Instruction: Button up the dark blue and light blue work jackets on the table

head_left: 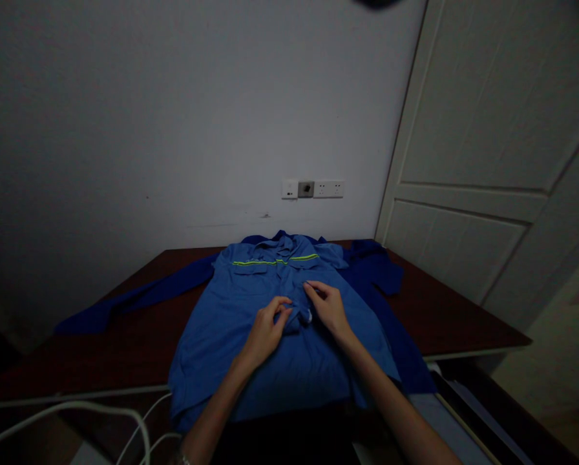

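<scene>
A light blue work shirt (251,329) with a yellow-green stripe across the chest lies spread on the table, its collar toward the wall. At the middle of its front, my left hand (269,324) pinches the fabric between thumb and fingers. Just to the right, my right hand (327,306) grips a raised fold of the same front. Between both hands the cloth is bunched, and a small white patch shows there. Beneath lies a darker blue garment (391,323), one sleeve stretched out left and another part bent at the right.
The dark red wooden table (139,349) stands against a pale wall with sockets (328,188). A white panelled door (464,194) is at the right. White cables (100,407) hang at the lower left. An open drawer or shelf (464,413) shows at the lower right.
</scene>
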Demonstrator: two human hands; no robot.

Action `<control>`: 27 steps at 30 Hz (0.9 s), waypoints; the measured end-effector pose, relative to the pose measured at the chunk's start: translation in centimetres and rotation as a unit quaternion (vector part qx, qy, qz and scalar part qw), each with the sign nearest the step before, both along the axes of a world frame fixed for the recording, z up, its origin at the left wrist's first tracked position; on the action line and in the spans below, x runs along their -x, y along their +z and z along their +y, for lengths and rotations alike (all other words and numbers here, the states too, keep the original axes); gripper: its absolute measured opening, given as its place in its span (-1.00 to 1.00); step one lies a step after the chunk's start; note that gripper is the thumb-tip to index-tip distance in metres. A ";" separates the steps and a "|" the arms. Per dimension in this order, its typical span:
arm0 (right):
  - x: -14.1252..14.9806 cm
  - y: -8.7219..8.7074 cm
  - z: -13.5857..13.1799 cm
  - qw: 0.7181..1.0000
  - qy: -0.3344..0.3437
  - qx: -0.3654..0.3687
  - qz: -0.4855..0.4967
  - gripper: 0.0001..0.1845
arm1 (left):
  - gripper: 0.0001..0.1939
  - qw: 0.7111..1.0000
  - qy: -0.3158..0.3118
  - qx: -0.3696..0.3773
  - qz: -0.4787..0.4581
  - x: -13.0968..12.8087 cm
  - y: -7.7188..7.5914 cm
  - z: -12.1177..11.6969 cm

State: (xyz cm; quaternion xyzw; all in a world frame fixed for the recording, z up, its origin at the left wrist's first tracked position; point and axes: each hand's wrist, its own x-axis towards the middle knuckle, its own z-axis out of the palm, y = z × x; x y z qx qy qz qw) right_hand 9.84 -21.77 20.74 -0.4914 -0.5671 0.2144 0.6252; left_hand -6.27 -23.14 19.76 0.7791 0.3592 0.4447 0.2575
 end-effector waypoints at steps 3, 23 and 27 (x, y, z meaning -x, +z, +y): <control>0.0 -0.4 1.0 1.000 -0.003 0.001 -0.003 -0.67 | -0.72 1.000 -0.001 0.002 -0.005 0.3 -0.1 0.2; 1.5 1.9 0.3 0.982 0.116 0.013 -0.147 -0.82 | -0.86 0.995 0.082 -0.025 -0.048 0.2 -0.1 1.5; 0.8 1.3 0.4 0.985 0.152 0.068 -0.053 -0.76 | -0.86 0.994 0.093 -0.026 -0.045 0.1 -0.3 1.4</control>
